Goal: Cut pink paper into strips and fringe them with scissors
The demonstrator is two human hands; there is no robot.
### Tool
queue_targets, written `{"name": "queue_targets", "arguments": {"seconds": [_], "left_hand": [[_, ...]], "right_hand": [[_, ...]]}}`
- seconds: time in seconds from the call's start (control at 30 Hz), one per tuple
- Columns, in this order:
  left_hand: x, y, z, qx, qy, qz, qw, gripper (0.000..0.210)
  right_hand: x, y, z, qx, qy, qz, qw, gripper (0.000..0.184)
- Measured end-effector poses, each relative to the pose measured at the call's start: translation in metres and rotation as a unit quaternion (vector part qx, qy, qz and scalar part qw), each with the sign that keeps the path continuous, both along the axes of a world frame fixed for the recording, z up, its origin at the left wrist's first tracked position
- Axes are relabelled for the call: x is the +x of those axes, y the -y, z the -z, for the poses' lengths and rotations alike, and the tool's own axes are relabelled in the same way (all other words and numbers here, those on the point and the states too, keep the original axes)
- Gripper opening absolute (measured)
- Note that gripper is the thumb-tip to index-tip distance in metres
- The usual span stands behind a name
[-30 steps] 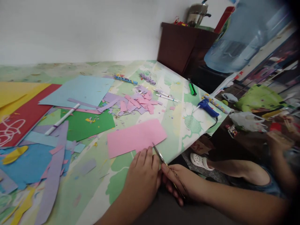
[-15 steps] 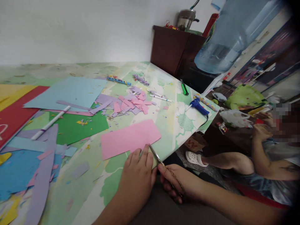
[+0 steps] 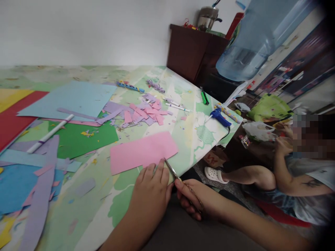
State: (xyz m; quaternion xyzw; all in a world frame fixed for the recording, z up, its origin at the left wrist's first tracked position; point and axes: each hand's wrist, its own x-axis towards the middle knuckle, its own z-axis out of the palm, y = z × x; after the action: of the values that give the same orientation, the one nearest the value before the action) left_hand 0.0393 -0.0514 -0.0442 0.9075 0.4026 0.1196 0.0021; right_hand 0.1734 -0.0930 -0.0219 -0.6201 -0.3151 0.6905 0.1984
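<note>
A pink sheet of paper (image 3: 142,150) lies near the front edge of the table. My left hand (image 3: 151,191) holds it down at its lower edge, fingers close together on top and thumb toward the table edge. My right hand (image 3: 190,195) is closed around the handles of a pair of scissors (image 3: 171,168). Their narrow metal blades point up and left, with the tips at the lower right edge of the pink paper, beside my left fingertips. Whether paper sits between the blades is too small to tell.
Pink and purple paper scraps (image 3: 149,111), a light blue sheet (image 3: 78,101), green paper (image 3: 91,139) and a white marker (image 3: 51,133) lie around. A green utility knife (image 3: 204,96) and blue glue gun (image 3: 220,118) are at the right edge. Another person (image 3: 290,174) sits beyond it.
The view has shifted slightly, so everything sits a little further left and up. My hands, the scissors and the pink paper keep nearly the same places relative to each other.
</note>
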Motion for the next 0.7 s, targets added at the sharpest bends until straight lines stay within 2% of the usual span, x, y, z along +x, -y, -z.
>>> {"name": "queue_targets", "arguments": {"seconds": [0.33,0.7], "left_hand": [[0.0001,0.0007,-0.0029,-0.006,0.006,-0.004,1.0,0.032],[0.0009,0.0009,-0.0034,-0.022,-0.003,-0.008,1.0,0.032]], "right_hand": [[0.0049,0.0054,0.0054,0.0,0.002,0.037,0.999,0.044],[0.0058,0.0019,0.0039,0.002,0.017,0.02,1.0,0.043]]}}
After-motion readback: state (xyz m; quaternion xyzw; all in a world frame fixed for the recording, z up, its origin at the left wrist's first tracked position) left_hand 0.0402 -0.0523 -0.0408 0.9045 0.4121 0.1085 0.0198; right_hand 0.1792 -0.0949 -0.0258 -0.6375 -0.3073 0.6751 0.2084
